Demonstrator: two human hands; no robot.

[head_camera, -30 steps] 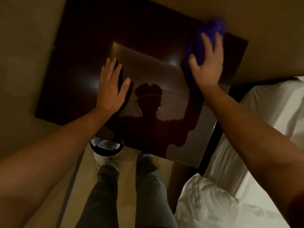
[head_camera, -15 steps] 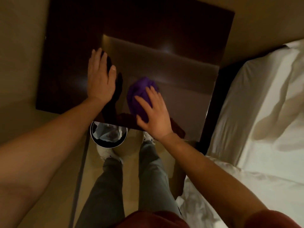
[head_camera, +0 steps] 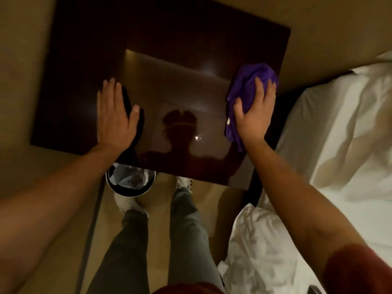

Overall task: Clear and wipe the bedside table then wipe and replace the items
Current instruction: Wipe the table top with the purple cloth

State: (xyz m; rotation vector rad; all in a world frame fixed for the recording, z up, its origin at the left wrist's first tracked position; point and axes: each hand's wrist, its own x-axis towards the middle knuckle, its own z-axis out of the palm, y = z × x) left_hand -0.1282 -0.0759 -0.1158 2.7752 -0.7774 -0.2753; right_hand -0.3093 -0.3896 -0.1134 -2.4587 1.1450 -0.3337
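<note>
**Head view: cloth at the worktop's right edge, wiping under way**

Head view: the right hand (head_camera: pixel 254 115) presses a bunched purple cloth (head_camera: pixel 248 90) onto the dark glossy worktop (head_camera: pixel 169 35), fingers curled over it, at centre right of the frame, just beside the white bed (head_camera: pixel 339 134). The left hand (head_camera: pixel 115 115) lies flat with fingers straight, left of centre, holding nothing. The unwiped expanse lies leftward and toward the top of the frame from the cloth, so the right-hand grip is the nearer one. A lined bin (head_camera: pixel 130 181) sits below the worktop's near edge. No items remain on top.
</note>
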